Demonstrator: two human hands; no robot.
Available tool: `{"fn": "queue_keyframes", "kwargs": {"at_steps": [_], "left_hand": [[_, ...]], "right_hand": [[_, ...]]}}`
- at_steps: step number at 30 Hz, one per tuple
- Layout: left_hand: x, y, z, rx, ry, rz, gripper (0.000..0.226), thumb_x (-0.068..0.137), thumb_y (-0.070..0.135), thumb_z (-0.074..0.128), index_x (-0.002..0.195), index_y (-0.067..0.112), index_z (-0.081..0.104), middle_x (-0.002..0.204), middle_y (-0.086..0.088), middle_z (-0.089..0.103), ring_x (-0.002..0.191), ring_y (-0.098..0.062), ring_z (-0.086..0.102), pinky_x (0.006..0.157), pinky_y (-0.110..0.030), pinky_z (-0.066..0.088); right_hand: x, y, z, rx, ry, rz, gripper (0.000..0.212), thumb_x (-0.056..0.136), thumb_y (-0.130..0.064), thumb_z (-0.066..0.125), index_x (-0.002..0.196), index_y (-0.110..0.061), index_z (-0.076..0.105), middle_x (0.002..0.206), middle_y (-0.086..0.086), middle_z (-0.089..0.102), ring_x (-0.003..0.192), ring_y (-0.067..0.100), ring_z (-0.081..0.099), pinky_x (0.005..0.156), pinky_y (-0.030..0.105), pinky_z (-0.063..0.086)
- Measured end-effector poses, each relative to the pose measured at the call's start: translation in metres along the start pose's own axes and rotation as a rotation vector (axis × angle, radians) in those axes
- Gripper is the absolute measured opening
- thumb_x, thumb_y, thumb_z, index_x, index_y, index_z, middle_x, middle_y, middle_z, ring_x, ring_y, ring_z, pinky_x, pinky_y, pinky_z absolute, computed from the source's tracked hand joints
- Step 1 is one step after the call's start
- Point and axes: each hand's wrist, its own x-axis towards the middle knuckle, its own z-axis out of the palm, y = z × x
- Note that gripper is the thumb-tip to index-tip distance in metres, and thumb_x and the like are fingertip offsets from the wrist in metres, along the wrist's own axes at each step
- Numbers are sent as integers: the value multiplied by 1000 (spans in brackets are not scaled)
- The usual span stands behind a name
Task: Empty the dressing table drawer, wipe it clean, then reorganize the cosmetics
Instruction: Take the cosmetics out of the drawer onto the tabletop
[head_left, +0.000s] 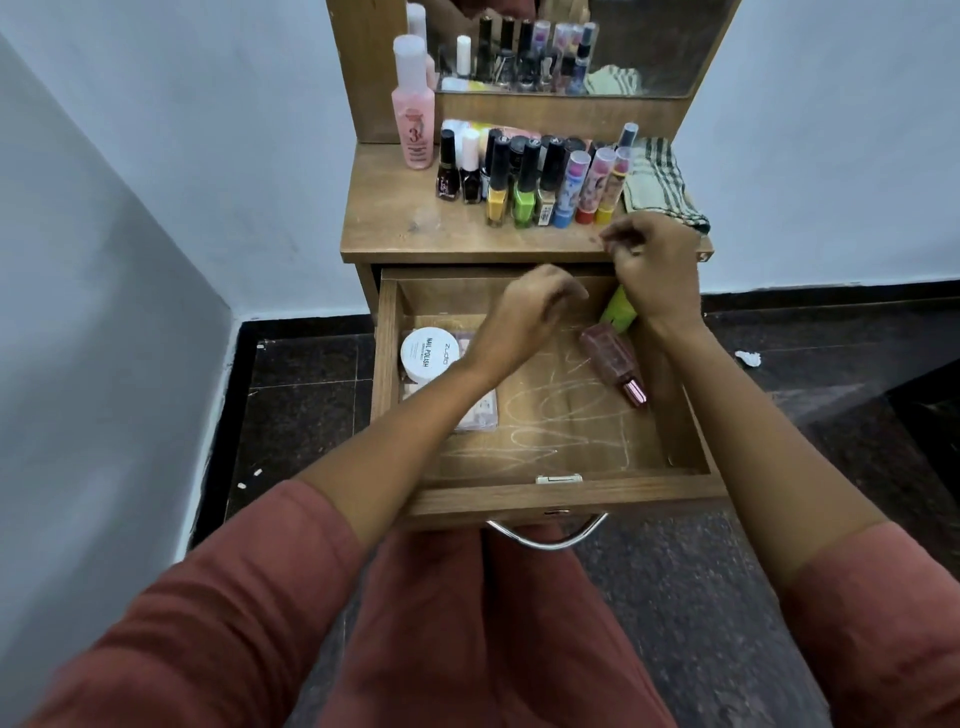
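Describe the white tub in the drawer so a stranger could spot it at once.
Look into the open wooden drawer below the dressing table top, along its left wall. The white tub lies there on a flat pinkish packet. It is the drawer's only round white item, its lid printed NAIL POLISH, unlike the maroon bottle and green tube on the right.

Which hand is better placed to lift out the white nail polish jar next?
Left. The left hand hangs beside the white nail polish jar at the left of the drawer; the right hand is over its far right corner, above the green tube.
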Motion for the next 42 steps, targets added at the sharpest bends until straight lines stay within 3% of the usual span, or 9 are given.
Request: {"fn": "queue_keyframes", "kwargs": {"at_steps": [5,7,10,14,18,23,28,34,42], "left_hand": [[-10,-4,32,122,-476,28,30,78,-10,56,108,-12,60,112,-29,59,103,-37,61,88,-32,45],[-11,-3,40,213,-556,74,35,84,-6,53,119,-10,54,127,-26,52,117,-36,53,95,-32,39],[-14,-14,58,256,-624,186,42,80,1,59,122,1,55,128,-22,54,118,-36,53,98,-41,46],[-11,-17,73,405,-713,226,55,85,12,55,137,9,39,144,-13,39,134,-29,35,111,-38,31],[-7,-22,84,500,-694,276,54,90,26,49,140,11,35,145,-8,38,139,-27,26,117,-42,16],[-3,-24,88,590,-644,283,48,93,30,45,137,11,38,143,-6,39,139,-25,25,117,-39,15],[5,-37,73,606,-657,177,50,91,25,51,138,13,37,147,-10,32,136,-26,30,109,-38,25],[11,-37,56,489,-674,44,57,83,15,62,135,10,41,144,-11,36,131,-29,36,104,-34,33],[-5,-36,43,513,-585,-51,54,83,36,62,127,9,47,128,-10,54,114,-30,54,89,-38,47]], "right_hand": [[-17,33,-3,-26,-14,165,21,82,3,54,96,-2,69,99,16,71,92,24,65,78,18,43],[-22,42,-3,-58,-2,225,24,82,3,53,99,-2,68,102,16,69,93,25,63,77,18,40],[-27,52,1,-59,30,283,28,81,5,52,106,0,64,106,18,65,94,27,61,77,18,40],[-28,58,10,-29,83,368,30,80,2,57,109,0,61,102,19,67,92,28,64,85,33,50],[-28,57,15,-30,67,404,28,78,-4,65,106,-1,61,98,20,68,91,32,66,81,39,54],[-22,53,17,-188,21,410,38,80,-16,68,114,-4,56,115,19,59,105,38,57,83,41,47],[-20,50,18,-248,-17,407,47,78,-21,70,117,-2,52,121,20,50,112,39,51,88,45,43],[-20,49,20,-214,-34,385,46,76,-18,72,115,-4,52,120,17,56,113,36,51,84,44,45],[-25,46,18,-204,-74,373,42,76,-19,70,111,-3,54,113,20,62,108,38,55,80,43,47]]}}
